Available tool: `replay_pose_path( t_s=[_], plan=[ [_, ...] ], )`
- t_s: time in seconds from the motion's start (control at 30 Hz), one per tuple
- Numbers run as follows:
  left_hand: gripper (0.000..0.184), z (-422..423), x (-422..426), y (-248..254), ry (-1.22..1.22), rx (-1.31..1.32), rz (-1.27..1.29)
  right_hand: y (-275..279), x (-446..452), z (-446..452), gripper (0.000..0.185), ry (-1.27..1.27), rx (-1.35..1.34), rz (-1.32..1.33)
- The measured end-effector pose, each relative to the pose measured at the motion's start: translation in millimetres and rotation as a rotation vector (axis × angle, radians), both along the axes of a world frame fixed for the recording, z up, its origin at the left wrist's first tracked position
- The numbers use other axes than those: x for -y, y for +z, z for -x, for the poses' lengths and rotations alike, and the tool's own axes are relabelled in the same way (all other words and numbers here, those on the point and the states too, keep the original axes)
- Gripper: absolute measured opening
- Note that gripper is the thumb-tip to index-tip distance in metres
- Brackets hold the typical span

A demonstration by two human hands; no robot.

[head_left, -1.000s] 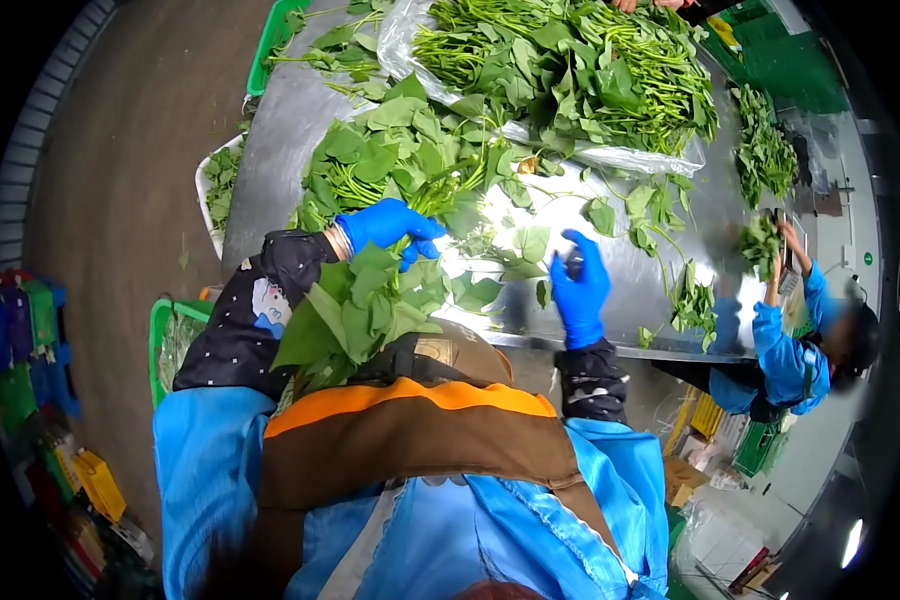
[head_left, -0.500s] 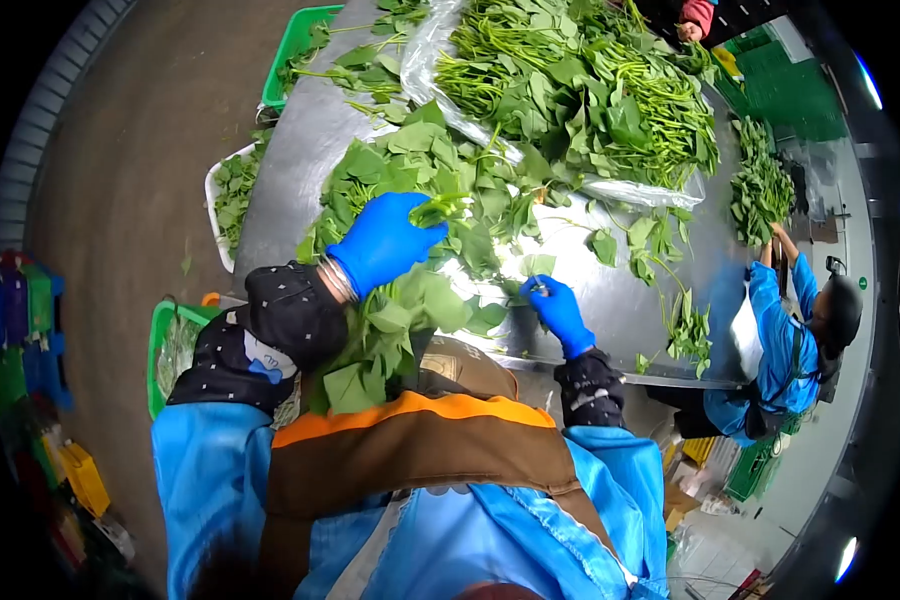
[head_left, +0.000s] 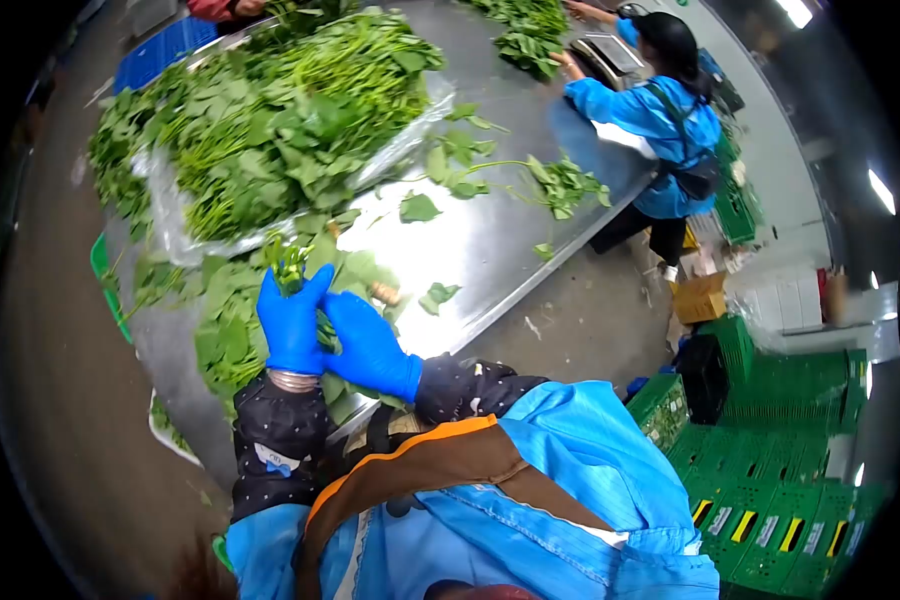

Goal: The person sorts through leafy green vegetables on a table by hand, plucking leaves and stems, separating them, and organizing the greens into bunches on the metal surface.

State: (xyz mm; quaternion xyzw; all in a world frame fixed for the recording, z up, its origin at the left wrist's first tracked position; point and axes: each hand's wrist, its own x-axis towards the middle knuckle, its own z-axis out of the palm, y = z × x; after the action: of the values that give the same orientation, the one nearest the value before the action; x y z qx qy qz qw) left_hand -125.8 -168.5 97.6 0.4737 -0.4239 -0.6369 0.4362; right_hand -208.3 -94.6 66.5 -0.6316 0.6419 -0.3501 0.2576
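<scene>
My left hand (head_left: 294,322), in a blue glove, is wrapped round a bunch of leafy greens (head_left: 288,265) whose light-green stem ends stick up above the fingers. My right hand (head_left: 366,345), also gloved in blue, lies against the left hand at the bunch; its fingertips are partly hidden, so its grip is unclear. Leaves hang below both hands. Loose greens (head_left: 225,335) lie on the metal table (head_left: 510,235) just left of my hands. Beyond them, a large pile of greens (head_left: 300,130) rests on clear plastic sheeting (head_left: 175,235).
A co-worker in blue (head_left: 660,115) stands at the table's far right, reaching toward another heap of greens (head_left: 530,35) near a scale (head_left: 615,52). A second person's red sleeve (head_left: 210,10) shows at the top left. Green crates (head_left: 770,450) are stacked at right.
The view has swung to the right. My right hand has come over to the left hand, which still holds the bunch, now with its stem ends upward. The co-worker's arms are now apart.
</scene>
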Motion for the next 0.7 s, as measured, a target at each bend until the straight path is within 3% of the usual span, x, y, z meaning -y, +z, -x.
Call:
replay_pose_path(
  t_s=[0.07, 0.17, 0.2, 0.23, 0.27, 0.3, 0.37, 0.4, 0.43, 0.5, 0.57, 0.63, 0.7],
  plan=[
    [0.036, 22.3, -4.3, -3.0, -0.109, -0.101, -0.087, -2.3, -2.8, 27.0, 0.066, -0.058, 0.016, -0.191],
    [0.054, 61.3, -5.6, 9.0, -0.309, -0.189, -0.064, -8.8, -7.8, 74.9, 0.058, -0.162, 0.288, -0.198],
    [0.06, 78.5, -3.8, 15.4, -0.358, -0.23, -0.041, -5.5, -4.0, 99.8, 0.048, -0.076, 0.436, -0.056],
    [0.065, 96.9, -1.6, 19.4, -0.405, -0.275, -0.017, -2.5, -1.5, 126.4, 0.045, -0.071, 0.578, -0.092],
    [0.079, 112.8, 0.8, 20.5, -0.437, -0.24, -0.016, -0.8, 0.3, 155.9, 0.041, -0.063, 0.714, -0.124],
    [0.08, 131.7, 1.1, 6.1, -0.306, -0.042, 0.053, 6.2, 4.4, 189.2, 0.037, -0.052, 0.85, -0.159],
    [0.078, 164.7, 1.5, 5.1, -0.242, -0.045, 0.069, 11.7, 14.1, 270.2, 0.028, -0.151, 0.856, -0.219],
    [0.079, 177.6, 3.4, 6.0, -0.257, -0.153, -0.042, 16.4, 19.6, 313.0, 0.026, -0.176, 0.837, -0.191],
    [0.061, 188.1, 6.2, -1.9, -0.292, -0.13, -0.082, 16.0, 26.9, 357.5, 0.024, -0.194, 0.81, -0.16],
    [0.042, 201.7, 10.1, -2.2, -0.473, -0.095, -0.246, -19.4, 44.5, 457.1, 0.023, -0.103, 0.255, 0.094],
    [0.04, 212.2, 5.4, -5.5, -0.445, -0.063, -0.318, -64.0, 76.8, 554.6, 0.024, -0.291, 0.926, 0.043],
    [0.033, 210.2, -0.8, -17.3, -0.296, 0.016, -0.328, -23.4, 88.9, 595.1, 0.029, -0.247, 1.279, -0.032],
    [0.034, 197.1, -3.5, -25.1, -0.151, 0.014, -0.447, -28.5, 118.0, 649.7, 0.038, -0.373, 1.167, 0.052]
  ],
)
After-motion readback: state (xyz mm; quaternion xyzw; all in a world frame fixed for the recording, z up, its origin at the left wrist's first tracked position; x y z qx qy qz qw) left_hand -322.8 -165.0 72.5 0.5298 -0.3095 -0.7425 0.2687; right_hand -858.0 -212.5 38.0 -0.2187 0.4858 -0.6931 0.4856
